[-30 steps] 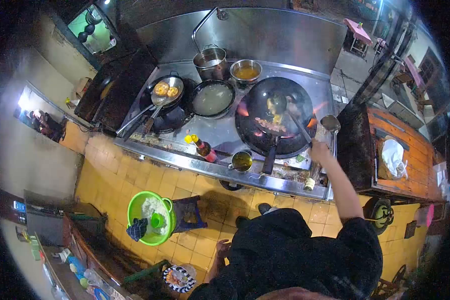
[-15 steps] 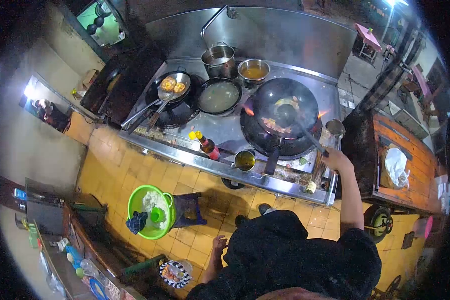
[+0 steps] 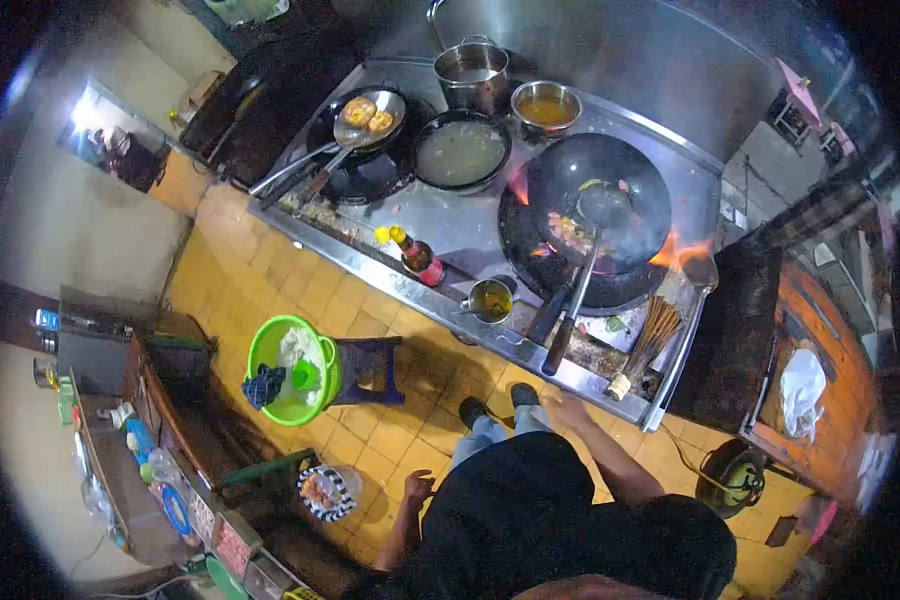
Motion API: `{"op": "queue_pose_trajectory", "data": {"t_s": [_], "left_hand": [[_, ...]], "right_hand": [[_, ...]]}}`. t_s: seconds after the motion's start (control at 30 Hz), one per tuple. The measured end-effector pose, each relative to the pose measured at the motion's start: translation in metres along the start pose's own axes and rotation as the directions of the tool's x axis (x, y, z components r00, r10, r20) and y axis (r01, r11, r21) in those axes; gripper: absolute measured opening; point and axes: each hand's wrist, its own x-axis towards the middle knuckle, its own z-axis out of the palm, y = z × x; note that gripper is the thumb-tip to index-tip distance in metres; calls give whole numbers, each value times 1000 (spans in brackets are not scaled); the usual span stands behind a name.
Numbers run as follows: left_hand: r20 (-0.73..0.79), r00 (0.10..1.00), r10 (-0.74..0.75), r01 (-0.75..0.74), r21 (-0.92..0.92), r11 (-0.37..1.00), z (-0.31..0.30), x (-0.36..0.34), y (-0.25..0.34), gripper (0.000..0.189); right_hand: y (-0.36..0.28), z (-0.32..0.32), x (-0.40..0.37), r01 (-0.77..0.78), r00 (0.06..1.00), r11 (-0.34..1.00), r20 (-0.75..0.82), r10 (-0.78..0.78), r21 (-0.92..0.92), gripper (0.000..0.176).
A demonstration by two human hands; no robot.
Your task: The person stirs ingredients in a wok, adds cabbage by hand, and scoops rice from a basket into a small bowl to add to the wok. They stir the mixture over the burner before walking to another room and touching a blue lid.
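My right hand is just off the stove's front edge, below the wok, apart from any utensil; its fingers are blurred. A long-handled wok ladle rests in the black wok, its dark grip reaching over the front edge. Pieces of food lie beside its head in the wok, and flames rise around the rim. My left hand hangs low over the tiled floor, fingers loosely bent and somewhat apart, holding nothing. Nearest to it is a striped-rim bowl.
A sauce bottle, a metal cup and a bamboo brush sit along the stove front. Behind are a steel pot, a pan of cloudy liquid and a strainer. A green basin stands left.
My right hand has let go of the ladle and drawn back toward my body. The ladle's handle has swung from the right to the front. The view has shifted.
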Motion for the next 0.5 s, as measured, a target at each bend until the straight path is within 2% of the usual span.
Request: {"op": "queue_pose_trajectory", "data": {"t_s": [0.03, 0.07, 0.1, 0.17, 0.2, 0.27, 0.3, 0.37, 0.4, 0.43, 0.5], "left_hand": [[-14, 1000, -13, 12, -13, 1000, 4, -7, -6, 34], [-22, 996, 90, -86, 117, 989, 7, -13, -13, 34], [-16, 982, 187, -178, 245, 953, 9, -19, -20, 33], [-44, 981, 190, -169, 290, 942, 20, -46, -19, 32], [-64, 974, 218, -191, 289, 938, 27, -57, -20, 33], [-136, 958, 252, -207, 278, 938, 34, -67, -33, 31], [-180, 952, 249, -204, 234, 951, 34, -68, -41, 31], [-142, 958, 247, -208, 244, 947, 37, -74, -67, 33], [-142, 967, 211, -179, 208, 962, 36, -74, -79, 33], [-211, 947, 240, -181, 266, 947, 41, -83, -83, 33], [-251, 939, 235, -208, 129, 969, 39, -101, -97, 35]], "right_hand": [[37, 12, 31, -83, 993, 881, -116, 32, -466, 62], [59, 16, 47, -185, 974, 553, -225, -4, -812, 81], [66, 8, 48, -176, 978, 542, -207, 3, -822, 81], [80, -1, 52, -319, 933, 471, -183, 310, -822, 87], [76, -4, 41, -302, 935, 454, -167, 313, -838, 87], [62, -6, 21, -301, 951, 435, -229, 209, -849, 87], [60, -6, 30, -257, 963, 401, -196, 187, -879, 87], [60, -9, 41, -355, 918, 373, -245, 310, -857, 83], [60, -11, 52, -325, 927, 348, -224, 300, -880, 81], [56, -14, 59, -265, 947, 328, -181, 264, -907, 79], [57, -15, 75, -154, 975, 282, -101, 196, -947, 75]]}}
